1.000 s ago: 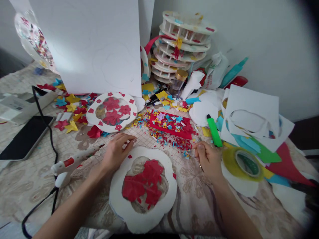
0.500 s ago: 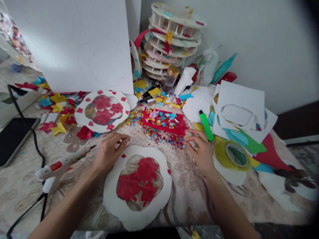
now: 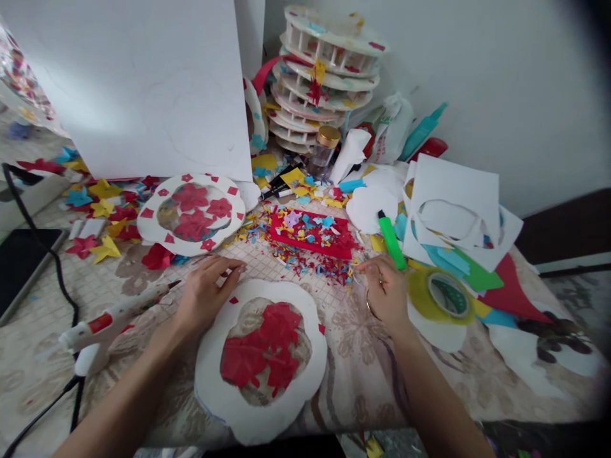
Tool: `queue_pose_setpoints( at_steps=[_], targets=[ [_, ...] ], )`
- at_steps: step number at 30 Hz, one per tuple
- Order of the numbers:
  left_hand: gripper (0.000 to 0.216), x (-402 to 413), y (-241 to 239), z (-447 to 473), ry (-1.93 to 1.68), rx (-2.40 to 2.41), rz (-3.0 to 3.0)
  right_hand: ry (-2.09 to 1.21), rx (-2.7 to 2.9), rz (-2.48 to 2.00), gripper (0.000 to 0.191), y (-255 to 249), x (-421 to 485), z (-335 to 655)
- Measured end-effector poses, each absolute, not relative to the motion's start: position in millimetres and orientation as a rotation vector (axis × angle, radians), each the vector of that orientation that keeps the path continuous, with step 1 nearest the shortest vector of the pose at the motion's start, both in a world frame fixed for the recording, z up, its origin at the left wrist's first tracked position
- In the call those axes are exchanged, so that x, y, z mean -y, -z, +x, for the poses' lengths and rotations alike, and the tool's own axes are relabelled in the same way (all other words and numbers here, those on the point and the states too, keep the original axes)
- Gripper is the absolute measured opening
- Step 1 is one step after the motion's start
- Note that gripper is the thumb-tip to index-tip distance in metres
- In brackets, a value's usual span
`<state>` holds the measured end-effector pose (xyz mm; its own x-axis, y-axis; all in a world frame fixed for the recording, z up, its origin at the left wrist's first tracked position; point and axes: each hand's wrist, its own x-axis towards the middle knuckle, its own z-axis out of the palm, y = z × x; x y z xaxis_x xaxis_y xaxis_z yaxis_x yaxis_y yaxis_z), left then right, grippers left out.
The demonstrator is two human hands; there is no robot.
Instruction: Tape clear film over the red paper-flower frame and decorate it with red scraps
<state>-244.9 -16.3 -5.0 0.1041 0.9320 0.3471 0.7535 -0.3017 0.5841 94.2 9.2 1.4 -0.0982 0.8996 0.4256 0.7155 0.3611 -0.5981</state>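
Observation:
A white scalloped paper frame [image 3: 305,375] lies near the table's front edge, with red paper flowers [image 3: 261,346] stuck over its clear middle. My left hand [image 3: 206,289] rests flat on the frame's upper left rim, fingers stretched out. My right hand [image 3: 384,289] hovers just right of the frame, by a heap of red, blue and yellow paper scraps [image 3: 315,251]. Its fingertips are pinched together on something too small to make out. A second finished frame [image 3: 191,213] with red flowers lies behind my left hand.
A glue gun [image 3: 112,315] with a black cord lies left of my left hand. A green marker [image 3: 390,238], a yellow tape roll [image 3: 442,296] and cut white sheets [image 3: 458,203] sit to the right. A stack of frames [image 3: 327,83] and a white board [image 3: 138,89] stand behind.
My right hand reached out with spread fingers to the scrap heap, then drew back a little with its fingertips pinched. My left hand stayed on the frame. The camera shifted slightly right.

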Motion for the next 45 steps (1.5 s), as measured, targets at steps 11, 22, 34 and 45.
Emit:
queue_pose_setpoints(
  at_steps=[11,22,34,45],
  targets=[
    [0.02,17.6,4.0,-243.9,-0.949,-1.646,2.138,-0.306,1.679,-1.374,0.026,-0.2,-10.4,99.7],
    [0.018,16.8,5.3,-246.3,-0.997,-1.634,2.16,-0.246,1.468,-1.361,0.016,4.5,-19.4,102.7],
    [0.019,16.9,3.7,-245.4,-0.999,-1.647,2.164,-0.45,1.542,-1.332,0.027,4.7,-16.1,99.7],
    [0.018,22.1,-38.4,-203.2,-0.903,-1.52,2.094,-0.447,1.521,-1.289,0.032,0.6,-14.4,101.6]
  ],
)
